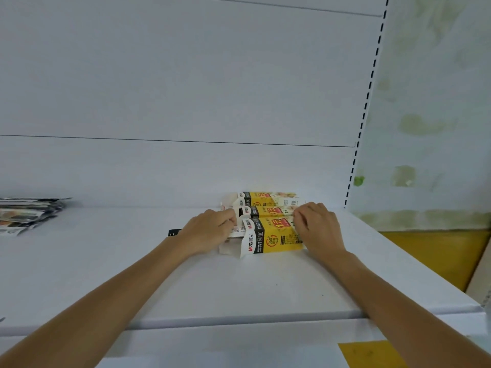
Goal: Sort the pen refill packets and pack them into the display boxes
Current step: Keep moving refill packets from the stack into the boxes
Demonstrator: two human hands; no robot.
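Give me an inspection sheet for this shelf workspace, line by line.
Surface: white shelf, mostly bare.
Job's things: three yellow display boxes lying on their sides in a row, open flaps to the left.
Clutter: stack of packets at far left.
Hands: left hand at the boxes' open ends; right hand against their other ends; whether either grips is unclear.
Cables: nothing seen.
Surroundings: white back panel, slotted upright, stained wall at right.

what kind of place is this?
Likely a shop shelving bay: white shelf, slotted upright for adjustable shelves, and yellow display boxes of pen refills being handled by both hands.
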